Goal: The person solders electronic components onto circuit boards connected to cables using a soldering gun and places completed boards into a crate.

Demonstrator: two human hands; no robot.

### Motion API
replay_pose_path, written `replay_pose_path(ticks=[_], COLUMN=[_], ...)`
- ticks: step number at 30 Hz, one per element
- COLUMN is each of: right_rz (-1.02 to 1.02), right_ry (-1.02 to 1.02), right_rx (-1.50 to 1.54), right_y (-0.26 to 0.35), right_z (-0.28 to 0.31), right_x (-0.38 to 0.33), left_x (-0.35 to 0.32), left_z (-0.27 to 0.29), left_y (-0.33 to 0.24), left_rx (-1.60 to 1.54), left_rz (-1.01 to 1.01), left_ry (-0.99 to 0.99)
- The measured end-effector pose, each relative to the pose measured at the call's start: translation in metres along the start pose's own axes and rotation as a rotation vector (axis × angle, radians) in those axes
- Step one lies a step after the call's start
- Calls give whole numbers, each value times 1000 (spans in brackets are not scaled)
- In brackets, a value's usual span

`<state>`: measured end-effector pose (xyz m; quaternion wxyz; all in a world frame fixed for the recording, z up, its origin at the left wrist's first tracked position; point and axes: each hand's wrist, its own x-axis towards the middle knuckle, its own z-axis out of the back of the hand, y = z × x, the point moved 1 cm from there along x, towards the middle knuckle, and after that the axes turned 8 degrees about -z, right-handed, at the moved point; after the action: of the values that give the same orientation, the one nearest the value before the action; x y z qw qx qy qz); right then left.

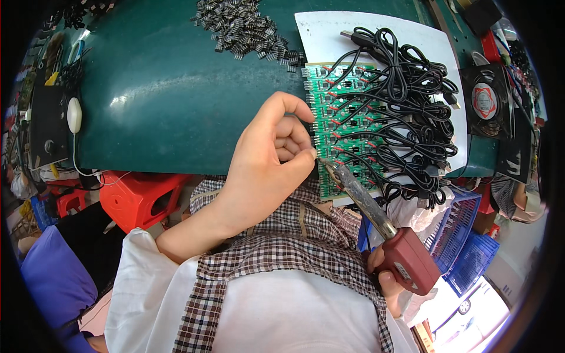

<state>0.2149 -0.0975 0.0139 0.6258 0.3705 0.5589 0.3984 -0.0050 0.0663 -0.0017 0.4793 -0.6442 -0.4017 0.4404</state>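
Note:
My left hand (259, 159) is at the left edge of a green panel of circuit boards (347, 132), fingers curled and thumb tip against the row of small metal pins there. Whatever is between its fingers is too small or hidden to make out. In my right hand (388, 282) is a soldering iron (368, 206) with a dark red handle, partly covering that hand. The iron's tip reaches the panel's left edge, close to my left thumb. Black USB cables (412, 117), bundled in loops, run from the boards to the right, with short red wires also joined to them.
A pile of small black pin connectors (244, 29) lies beyond the panel on the green table (170, 76). White card (329, 29) is under the boards and cables. A black fan (487, 100) stands right; a red stool (138, 200) and blue baskets (468, 247) are below table level.

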Motion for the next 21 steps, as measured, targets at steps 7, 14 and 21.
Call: replay_pose_path(ticks=[7,14,21], right_rz=[-18,-46,-86], right_ry=[-132,-141,-132], right_rx=[156,206,178], right_y=[11,2,7], right_z=[-11,-13,-14], right_x=[-2,-1,-1], left_x=[3,48,61], left_z=[12,78,70], left_y=[-8,-18,-16], left_rx=[-16,830,1097], left_rz=[45,-260,-274], left_ry=[80,-210,-297])
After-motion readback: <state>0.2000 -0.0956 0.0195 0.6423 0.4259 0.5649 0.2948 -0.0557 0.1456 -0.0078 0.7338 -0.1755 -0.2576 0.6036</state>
